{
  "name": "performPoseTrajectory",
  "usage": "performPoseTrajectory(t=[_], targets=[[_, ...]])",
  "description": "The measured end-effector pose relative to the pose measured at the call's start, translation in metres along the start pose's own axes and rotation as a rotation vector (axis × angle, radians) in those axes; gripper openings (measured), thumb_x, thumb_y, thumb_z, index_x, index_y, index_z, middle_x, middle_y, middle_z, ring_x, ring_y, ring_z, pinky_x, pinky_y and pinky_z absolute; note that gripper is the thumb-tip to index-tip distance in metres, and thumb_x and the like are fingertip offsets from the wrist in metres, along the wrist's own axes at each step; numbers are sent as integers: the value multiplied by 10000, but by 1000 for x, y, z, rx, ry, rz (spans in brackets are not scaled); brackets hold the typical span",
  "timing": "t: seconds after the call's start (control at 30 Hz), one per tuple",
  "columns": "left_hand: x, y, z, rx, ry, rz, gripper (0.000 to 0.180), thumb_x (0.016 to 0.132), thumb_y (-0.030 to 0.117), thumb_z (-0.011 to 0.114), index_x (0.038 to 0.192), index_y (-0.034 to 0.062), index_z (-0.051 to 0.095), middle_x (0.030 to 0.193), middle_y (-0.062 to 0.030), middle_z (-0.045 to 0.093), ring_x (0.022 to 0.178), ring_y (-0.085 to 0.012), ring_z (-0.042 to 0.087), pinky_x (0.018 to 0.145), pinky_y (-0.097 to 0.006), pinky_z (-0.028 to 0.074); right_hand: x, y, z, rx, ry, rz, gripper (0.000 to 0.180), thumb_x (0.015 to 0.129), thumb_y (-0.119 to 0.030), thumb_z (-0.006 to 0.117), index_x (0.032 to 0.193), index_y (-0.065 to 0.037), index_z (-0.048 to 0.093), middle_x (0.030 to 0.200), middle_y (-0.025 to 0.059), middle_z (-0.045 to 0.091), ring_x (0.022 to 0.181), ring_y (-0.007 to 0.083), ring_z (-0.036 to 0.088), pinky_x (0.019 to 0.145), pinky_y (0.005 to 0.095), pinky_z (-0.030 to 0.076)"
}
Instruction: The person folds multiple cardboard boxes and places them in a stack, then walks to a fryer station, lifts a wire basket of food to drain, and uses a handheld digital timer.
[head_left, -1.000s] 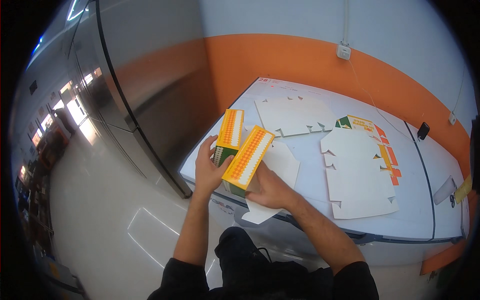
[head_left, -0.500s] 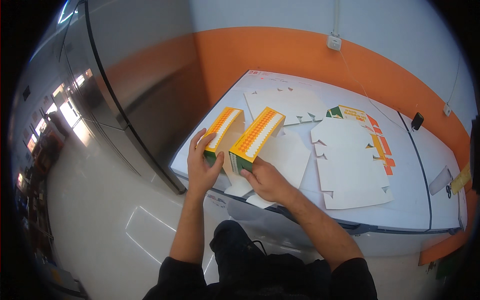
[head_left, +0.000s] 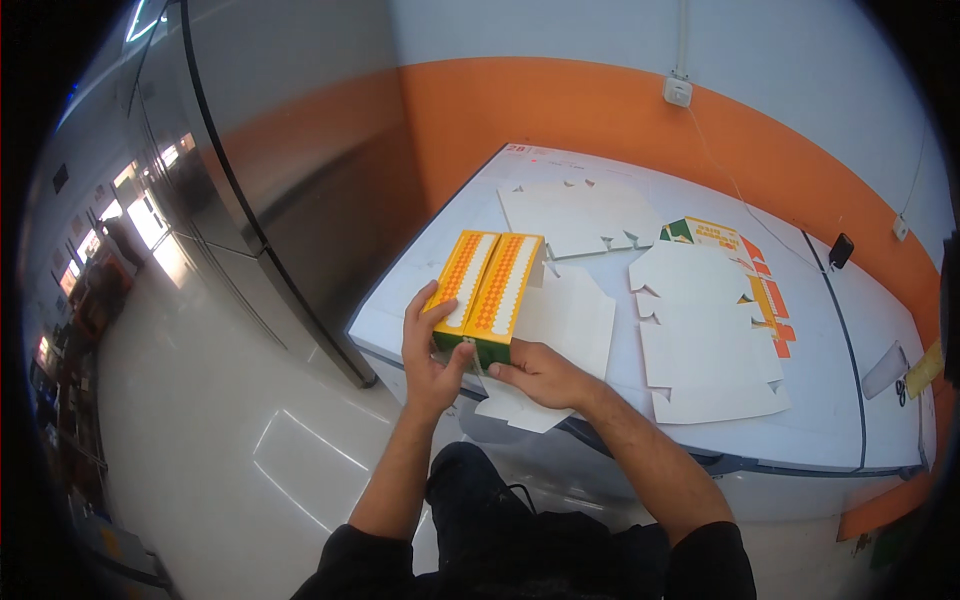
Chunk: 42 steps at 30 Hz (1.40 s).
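Half-curled, the left hand [head_left: 430, 372] and right hand [head_left: 546, 374] are gripping the carton [head_left: 506, 285]; pressing evenly should be helping its seam [head_left: 484, 285] sit straight.

Counted at one white tabletop [head_left: 817, 405]: one bare left hand [head_left: 430, 374], one bare right hand [head_left: 550, 376] and two dark sleeves [head_left: 708, 562]. Held in the fingers, two orange-and-white patterned panels [head_left: 508, 288]. Also in view, three expanses of white cardboard: one back sheet [head_left: 575, 215], one right-hand sheet [head_left: 708, 330] and one nearer sheet [head_left: 572, 312], impossible to tell whether separate from the panels. Partly hidden, at least one printed cardboard piece [head_left: 714, 235]. Beyond, two wall boxes [head_left: 677, 92], one small black object [head_left: 841, 250] and one steel cabinet [head_left: 310, 170].
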<state>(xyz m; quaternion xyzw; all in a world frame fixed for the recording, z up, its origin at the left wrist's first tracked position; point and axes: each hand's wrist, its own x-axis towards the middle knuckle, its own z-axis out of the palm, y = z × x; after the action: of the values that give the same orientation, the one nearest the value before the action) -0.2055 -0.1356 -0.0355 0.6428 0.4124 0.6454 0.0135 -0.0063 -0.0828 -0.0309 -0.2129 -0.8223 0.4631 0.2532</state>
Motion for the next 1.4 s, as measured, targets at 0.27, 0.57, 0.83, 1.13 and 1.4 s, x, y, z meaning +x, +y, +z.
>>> performPoseTrajectory(t=[0.27,0.57,0.83,1.13,1.4], targets=[[27,23,-10,35,-67,-203,294,844,176,715,1090,44,623,1335,-184,540,1259,-314,516,1062,-414,399,8,2,-48,279,609,185,279,965,-173,645,1169,17,630,1055,155,639,1090,249,622,842,341,542],[30,23,-11,79,-115,-179,290,823,131,693,1089,48,614,1311,-190,554,1228,-333,539,1046,-418,414,60,12,-52,-333,781,-180,451,838,2,690,1275,-72,604,1110,172,645,1034,337,652,844,383,546],[29,18,-17,17,-131,-149,314,811,118,688,1107,40,621,1301,-195,565,1233,-343,539,1060,-423,405,80,5,-43,-316,897,-52,289,871,-35,630,1145,-81,710,997,167,723,906,357,696,799,400,545],[31,30,-8,111,-246,-170,491,724,174,839,1161,65,643,1366,-166,510,1281,-336,508,1062,-432,423,97,24,-39,-404,985,-72,377,863,-43,619,1233,-82,676,1017,191,721,882,342,706,788,405,547],[27,10,-12,149,-222,-138,486,745,177,853,1163,55,638,1391,-187,486,1233,-348,551,1033,-418,456,-3,0,-32,138,345,10,343,884,-149,675,1196,-6,655,1146,184,677,975,320,675,846,423,531]])
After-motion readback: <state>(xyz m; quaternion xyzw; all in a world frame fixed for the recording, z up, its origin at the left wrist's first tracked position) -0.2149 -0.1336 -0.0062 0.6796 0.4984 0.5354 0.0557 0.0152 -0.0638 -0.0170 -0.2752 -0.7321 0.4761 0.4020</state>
